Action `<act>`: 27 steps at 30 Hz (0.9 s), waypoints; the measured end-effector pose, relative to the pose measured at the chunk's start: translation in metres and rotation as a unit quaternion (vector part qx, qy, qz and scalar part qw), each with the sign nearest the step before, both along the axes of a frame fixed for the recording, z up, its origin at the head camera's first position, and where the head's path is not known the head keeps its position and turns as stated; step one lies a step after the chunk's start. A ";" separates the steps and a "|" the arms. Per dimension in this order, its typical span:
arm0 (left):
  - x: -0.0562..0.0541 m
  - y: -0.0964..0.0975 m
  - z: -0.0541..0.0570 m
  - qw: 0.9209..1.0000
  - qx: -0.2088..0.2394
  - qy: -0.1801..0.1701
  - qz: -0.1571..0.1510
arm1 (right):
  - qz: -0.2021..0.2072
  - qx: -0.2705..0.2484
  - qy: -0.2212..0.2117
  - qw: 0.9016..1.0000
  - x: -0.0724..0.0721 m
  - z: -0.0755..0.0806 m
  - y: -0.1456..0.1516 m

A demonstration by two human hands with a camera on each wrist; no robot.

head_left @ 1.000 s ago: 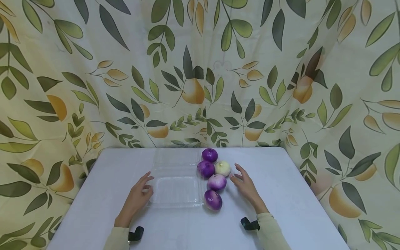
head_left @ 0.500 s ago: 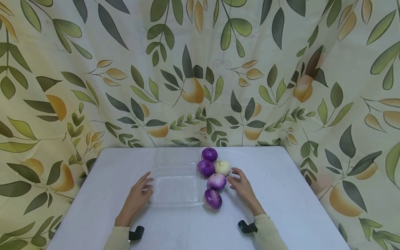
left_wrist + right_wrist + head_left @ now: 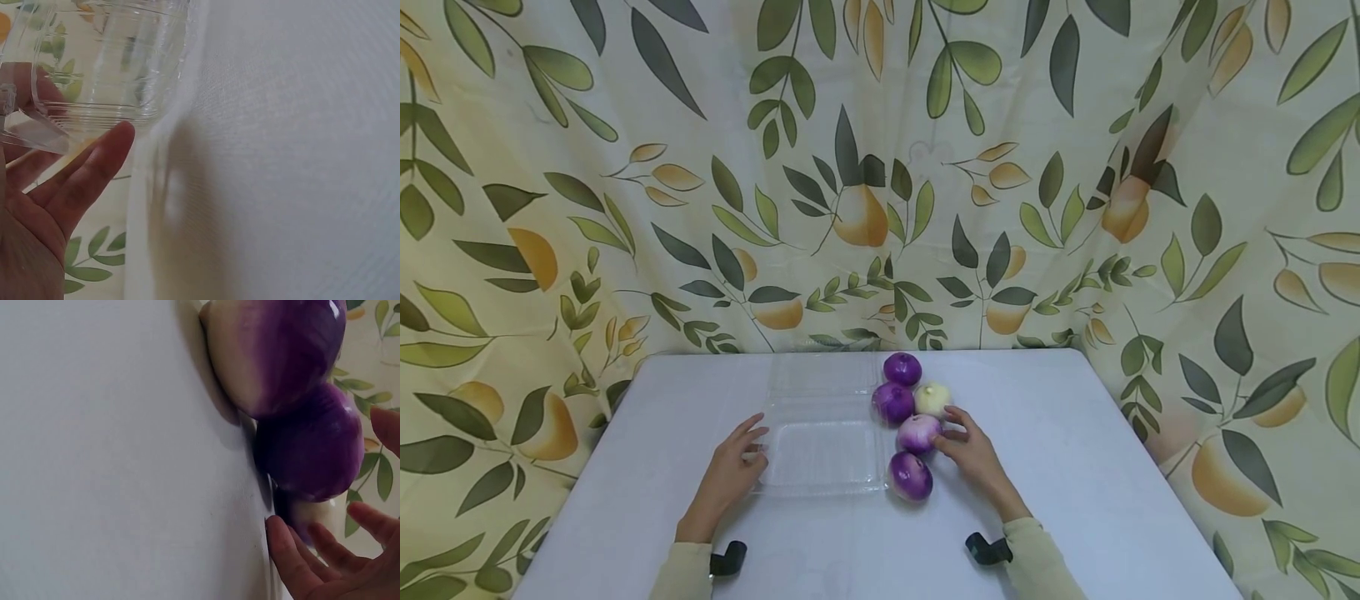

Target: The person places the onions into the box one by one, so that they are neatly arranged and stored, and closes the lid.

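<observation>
Five onions lie beside a clear container, fingers of both hands spread.

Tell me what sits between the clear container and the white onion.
A dark purple onion. The head view shows it between the right edge of the clear container and the white onion.

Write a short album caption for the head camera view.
Left hand at a clear open container, right hand beside five onions, patterned cloth behind.
</observation>
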State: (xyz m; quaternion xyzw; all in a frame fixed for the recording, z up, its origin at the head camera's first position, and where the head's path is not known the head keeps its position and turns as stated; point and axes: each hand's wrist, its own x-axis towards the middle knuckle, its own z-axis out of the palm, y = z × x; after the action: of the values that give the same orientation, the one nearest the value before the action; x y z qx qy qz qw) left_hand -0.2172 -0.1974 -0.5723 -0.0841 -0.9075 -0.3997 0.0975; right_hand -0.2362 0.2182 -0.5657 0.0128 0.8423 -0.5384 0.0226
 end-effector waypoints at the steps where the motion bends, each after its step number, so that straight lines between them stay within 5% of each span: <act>1: 0.000 0.000 0.001 1.000 -0.002 0.002 0.000 | 0.001 0.006 0.003 1.000 0.000 0.000 -0.001; 12: 0.000 0.003 0.003 1.000 -0.013 0.011 0.002 | -0.001 0.051 -0.004 0.999 0.004 0.002 -0.015; 27: 0.002 0.003 0.005 1.000 -0.007 -0.008 0.006 | -0.006 0.043 -0.010 0.999 0.006 0.003 -0.020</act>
State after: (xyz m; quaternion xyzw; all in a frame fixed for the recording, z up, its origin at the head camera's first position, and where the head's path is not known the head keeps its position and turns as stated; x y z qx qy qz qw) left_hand -0.2154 -0.1942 -0.5675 -0.0759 -0.9117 -0.3930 0.0923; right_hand -0.2302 0.1982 -0.5631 0.0246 0.8644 -0.5015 0.0273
